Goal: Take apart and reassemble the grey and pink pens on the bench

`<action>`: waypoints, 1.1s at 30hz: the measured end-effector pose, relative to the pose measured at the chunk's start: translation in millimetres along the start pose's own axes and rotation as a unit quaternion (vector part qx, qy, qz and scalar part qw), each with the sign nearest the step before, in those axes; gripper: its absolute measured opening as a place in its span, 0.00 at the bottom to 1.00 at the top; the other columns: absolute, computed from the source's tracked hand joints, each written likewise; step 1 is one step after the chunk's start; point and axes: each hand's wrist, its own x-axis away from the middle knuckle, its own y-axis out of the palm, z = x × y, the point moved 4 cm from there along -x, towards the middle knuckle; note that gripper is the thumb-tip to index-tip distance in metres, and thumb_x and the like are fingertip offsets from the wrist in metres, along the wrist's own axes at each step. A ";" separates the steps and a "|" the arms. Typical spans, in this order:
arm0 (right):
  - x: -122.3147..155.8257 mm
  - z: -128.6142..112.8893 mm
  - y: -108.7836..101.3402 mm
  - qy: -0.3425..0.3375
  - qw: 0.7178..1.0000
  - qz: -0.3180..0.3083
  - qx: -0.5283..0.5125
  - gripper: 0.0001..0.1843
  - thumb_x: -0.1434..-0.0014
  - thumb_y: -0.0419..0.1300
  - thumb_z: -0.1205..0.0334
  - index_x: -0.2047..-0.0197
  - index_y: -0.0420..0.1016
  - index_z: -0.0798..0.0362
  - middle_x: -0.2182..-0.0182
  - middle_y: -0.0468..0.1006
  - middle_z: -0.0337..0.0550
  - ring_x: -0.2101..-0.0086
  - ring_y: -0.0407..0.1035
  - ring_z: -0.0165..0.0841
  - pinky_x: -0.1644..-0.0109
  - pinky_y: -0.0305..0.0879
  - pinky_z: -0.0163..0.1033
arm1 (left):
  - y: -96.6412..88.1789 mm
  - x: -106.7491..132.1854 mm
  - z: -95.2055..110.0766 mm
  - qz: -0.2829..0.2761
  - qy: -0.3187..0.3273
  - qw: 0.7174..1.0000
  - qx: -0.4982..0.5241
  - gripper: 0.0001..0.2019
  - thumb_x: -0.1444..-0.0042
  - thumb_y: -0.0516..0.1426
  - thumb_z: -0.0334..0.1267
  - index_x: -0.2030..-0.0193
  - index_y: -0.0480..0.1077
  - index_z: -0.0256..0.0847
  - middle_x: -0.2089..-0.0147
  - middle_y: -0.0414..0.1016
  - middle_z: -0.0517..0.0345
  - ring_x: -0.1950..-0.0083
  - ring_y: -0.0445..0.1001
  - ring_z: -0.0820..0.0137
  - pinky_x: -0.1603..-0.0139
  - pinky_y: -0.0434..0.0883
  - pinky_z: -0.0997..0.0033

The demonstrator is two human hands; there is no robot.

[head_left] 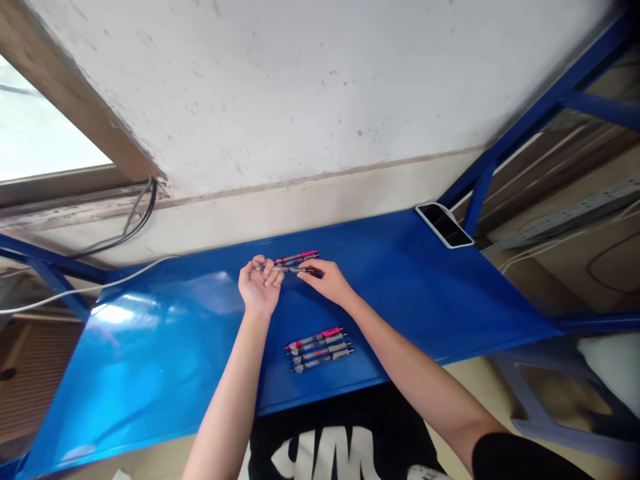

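Observation:
A slim pen [294, 269] with a clear barrel and dark end lies nearly level between my two hands, above the blue tabletop. My left hand [260, 288], palm up, has its fingers curled around the pen's left end. At the other end, my right hand [327, 279] pinches the pen between thumb and fingers. Just behind it lie a pink pen [300, 256] and at least one grey pen, partly covered by the hands. Closer to my body, several pens lie side by side in a row, a pink one [330, 333] at the back and a grey one [325, 361] at the front.
The blue table [400, 293] stands against a white wall [320, 100]. A phone-like device with a white edge [445, 225] lies at the back right corner. A white cable [125, 271] crosses the left back edge. Blue metal frame posts [480, 197] rise at the right.

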 end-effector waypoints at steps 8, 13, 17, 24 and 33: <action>0.8 -4.5 -0.9 -0.005 1.000 -0.005 0.006 0.10 0.42 0.67 0.55 0.61 0.83 0.51 0.66 0.84 0.44 0.68 0.73 0.35 0.59 0.71 0.41 | 0.5 0.6 1.7 0.006 0.017 1.000 0.007 0.05 0.41 0.52 0.38 0.64 0.68 0.41 0.75 0.58 0.63 0.82 0.51 0.77 0.76 0.57 0.74; 1.4 -5.2 1.2 -0.009 1.000 -0.023 0.016 0.08 0.42 0.67 0.57 0.62 0.83 0.51 0.67 0.83 0.42 0.68 0.73 0.35 0.59 0.70 0.40 | -3.9 -1.5 2.5 0.008 0.028 1.000 0.010 0.04 0.44 0.53 0.37 0.64 0.68 0.42 0.78 0.57 0.65 0.83 0.50 0.77 0.77 0.55 0.74; 1.7 -5.3 2.4 -0.011 0.999 -0.025 0.023 0.07 0.42 0.66 0.58 0.62 0.83 0.51 0.68 0.83 0.41 0.70 0.72 0.34 0.61 0.69 0.39 | -4.1 -1.4 2.0 -0.011 0.025 1.000 0.015 0.07 0.43 0.53 0.41 0.67 0.66 0.41 0.77 0.59 0.64 0.83 0.51 0.77 0.77 0.56 0.73; 0.5 -5.0 0.1 -0.014 0.999 -0.023 0.026 0.08 0.42 0.66 0.58 0.62 0.83 0.51 0.67 0.83 0.42 0.68 0.73 0.34 0.60 0.70 0.39 | -2.2 -1.0 2.3 0.003 0.018 1.000 0.012 0.04 0.43 0.53 0.36 0.68 0.63 0.42 0.77 0.58 0.64 0.82 0.51 0.77 0.77 0.56 0.74; 1.7 -4.5 2.9 -0.018 0.999 -0.031 0.035 0.07 0.42 0.66 0.57 0.62 0.83 0.50 0.67 0.83 0.42 0.69 0.72 0.34 0.61 0.69 0.39 | -4.4 -2.0 -0.1 0.024 0.025 0.999 0.018 0.07 0.42 0.52 0.39 0.62 0.68 0.41 0.77 0.58 0.64 0.83 0.50 0.77 0.78 0.55 0.74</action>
